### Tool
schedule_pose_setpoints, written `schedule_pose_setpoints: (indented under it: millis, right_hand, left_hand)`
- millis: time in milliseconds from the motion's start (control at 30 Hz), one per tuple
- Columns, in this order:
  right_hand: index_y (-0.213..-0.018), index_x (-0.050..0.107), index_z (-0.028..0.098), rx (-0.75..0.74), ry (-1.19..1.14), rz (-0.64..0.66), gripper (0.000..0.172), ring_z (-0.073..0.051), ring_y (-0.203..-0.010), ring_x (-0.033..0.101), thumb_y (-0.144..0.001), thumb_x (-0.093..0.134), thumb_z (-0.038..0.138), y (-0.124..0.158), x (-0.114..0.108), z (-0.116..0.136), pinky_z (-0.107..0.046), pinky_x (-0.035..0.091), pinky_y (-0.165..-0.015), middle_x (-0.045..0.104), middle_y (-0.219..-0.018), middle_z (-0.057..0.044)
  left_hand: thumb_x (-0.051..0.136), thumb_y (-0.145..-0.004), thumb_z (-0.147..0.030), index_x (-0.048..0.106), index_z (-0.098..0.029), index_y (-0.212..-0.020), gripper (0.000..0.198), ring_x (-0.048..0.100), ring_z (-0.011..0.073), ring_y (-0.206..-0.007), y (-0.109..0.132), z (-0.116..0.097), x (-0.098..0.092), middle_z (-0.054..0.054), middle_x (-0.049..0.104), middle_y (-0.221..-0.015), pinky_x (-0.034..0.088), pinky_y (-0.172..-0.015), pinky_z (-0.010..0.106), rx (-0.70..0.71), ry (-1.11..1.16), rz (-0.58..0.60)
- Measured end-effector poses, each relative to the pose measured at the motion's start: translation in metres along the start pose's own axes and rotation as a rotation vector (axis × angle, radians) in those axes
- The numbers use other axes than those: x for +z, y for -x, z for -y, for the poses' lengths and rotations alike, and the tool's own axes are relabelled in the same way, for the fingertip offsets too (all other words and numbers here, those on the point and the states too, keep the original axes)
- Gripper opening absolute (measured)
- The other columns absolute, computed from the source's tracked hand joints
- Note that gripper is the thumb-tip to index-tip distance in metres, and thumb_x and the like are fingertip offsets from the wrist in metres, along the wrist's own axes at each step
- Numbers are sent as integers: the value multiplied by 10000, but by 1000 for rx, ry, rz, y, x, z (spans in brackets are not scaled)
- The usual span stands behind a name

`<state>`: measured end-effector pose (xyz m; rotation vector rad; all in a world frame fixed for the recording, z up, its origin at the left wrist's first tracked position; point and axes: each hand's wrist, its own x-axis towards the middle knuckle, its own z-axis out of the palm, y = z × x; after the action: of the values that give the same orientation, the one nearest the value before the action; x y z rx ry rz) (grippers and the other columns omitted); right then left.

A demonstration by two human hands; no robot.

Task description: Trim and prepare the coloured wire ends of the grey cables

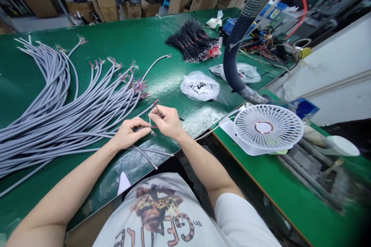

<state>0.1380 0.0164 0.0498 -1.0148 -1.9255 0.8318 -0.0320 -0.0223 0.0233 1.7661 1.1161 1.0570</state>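
My left hand (127,133) is closed in a pinch on the stripped end of a grey cable (146,153), where thin coloured inner wires (152,126) stick out. My right hand (168,121) is closed too, its fingers pinching those inner wires and a thin dark piece (160,113) that I cannot name. Both hands meet over the near edge of the green table (121,42). A big bundle of grey cables (58,112) with stripped coloured ends fans out to the left of my hands.
A white plastic bag (199,85) lies beyond my hands, with a second bag (246,71) near a dark ribbed hose (243,27). A pile of black wires (195,42) sits farther back. A white fan (268,128) lies at right. Cardboard boxes (104,4) line the far side.
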Motion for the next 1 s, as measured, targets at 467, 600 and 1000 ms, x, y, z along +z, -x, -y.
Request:
schedule_pose_setpoints:
  millis: [467, 600, 1000]
  right_hand:
    - [-703, 574, 151, 37, -43, 103, 268, -79, -543, 377, -870, 535, 357, 23, -8, -7, -217, 317, -559, 465, -592, 42]
    - [-674, 545, 156, 130, -130, 98, 316, -82, -554, 397, -853, 531, 417, 21, -1, -19, -212, 337, -557, 477, -601, 39]
    - [-1126, 590, 147, -15, 488, 147, 373, -174, -873, 629, -971, 386, 417, 65, -12, 2, -253, 432, -757, 674, -998, -101]
  left_hand:
    - [651, -798, -261, 670, -174, -752, 100, 574, 157, -738, 0, 1, 4, 43, 653, -753, 446, -670, 283, 138, -36, -192]
    - [618, -825, -242, 652, -169, -769, 99, 527, 128, -666, 0, -2, 6, 37, 603, -764, 405, -583, 252, 147, -94, -189]
    - [639, -816, -328, 589, -173, -760, 172, 544, 154, -756, -3, 12, 7, 41, 591, -796, 437, -722, 289, -16, 183, -129]
